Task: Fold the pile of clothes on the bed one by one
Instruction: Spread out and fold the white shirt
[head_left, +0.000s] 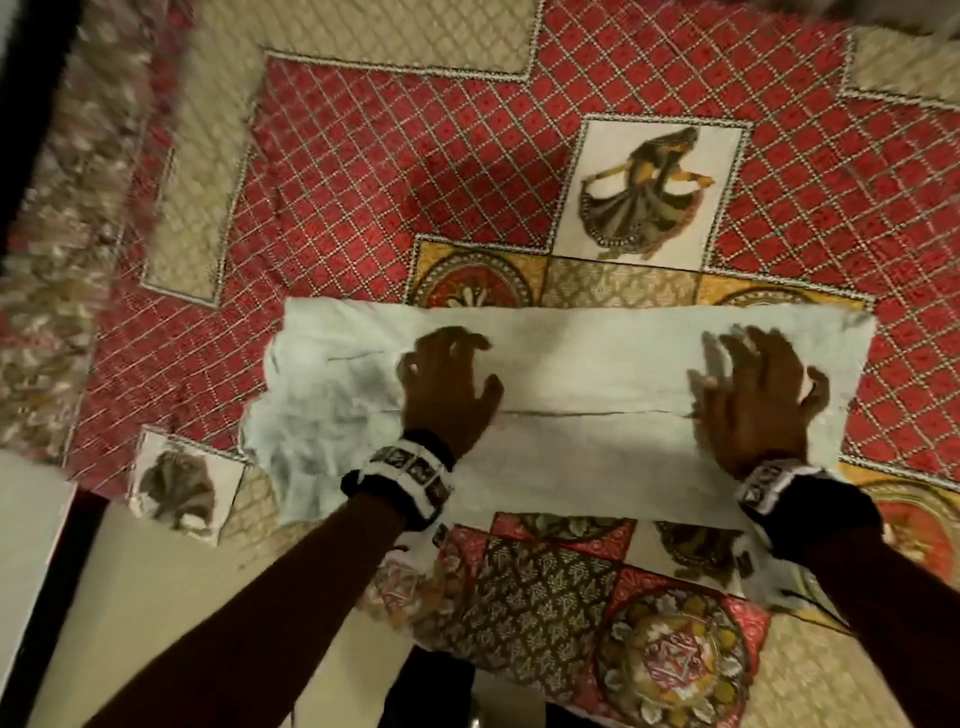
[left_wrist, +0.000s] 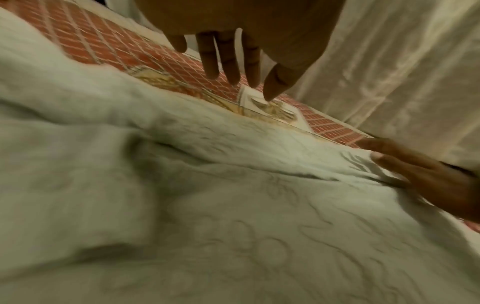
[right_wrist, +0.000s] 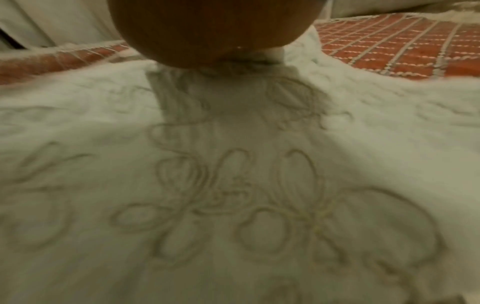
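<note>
garment (head_left: 571, 415) white, flat on bedspread (head_left: 389, 171) | left hand (head_left: 449, 384), right hand (head_left: 753, 400) pressing it

Left hand (left_wrist: 233, 51) fingers straight above white cloth (left_wrist: 207, 205); right hand (left_wrist: 428, 174) presses cloth edge.

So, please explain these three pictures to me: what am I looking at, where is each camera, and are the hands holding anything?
No machine here: a person folds laundry with bare hands. The big picture comes from a camera on the head, looking down. The other two come from cameras strapped on each wrist, looking along the fingers. A pale embroidered garment lies spread on a red patterned bedspread. The left hand and right hand lie on it with spread fingers. They seem to press or smooth it; neither grips anything.
</note>
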